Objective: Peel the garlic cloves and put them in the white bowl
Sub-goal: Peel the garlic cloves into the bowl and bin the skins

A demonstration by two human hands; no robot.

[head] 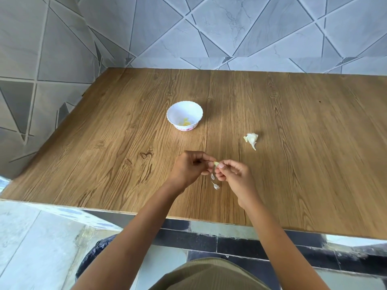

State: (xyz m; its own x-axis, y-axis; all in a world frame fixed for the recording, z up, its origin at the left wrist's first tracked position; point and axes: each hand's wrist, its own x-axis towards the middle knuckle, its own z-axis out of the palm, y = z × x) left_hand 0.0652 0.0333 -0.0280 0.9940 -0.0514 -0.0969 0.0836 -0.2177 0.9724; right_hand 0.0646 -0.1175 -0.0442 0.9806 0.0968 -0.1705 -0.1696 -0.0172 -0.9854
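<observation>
Pinched between left hand and right hand, a garlic clove is being peeled; peeled cloves are seen in the white bowl beyond, unpeeled garlic rightward.

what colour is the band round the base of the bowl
Pink, with a small pattern too blurred to read, on the white bowl; it shows in the head view.

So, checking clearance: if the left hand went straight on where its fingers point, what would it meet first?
Probably the right hand: the left hand points at it, with only the clove both pinch between them.
</observation>
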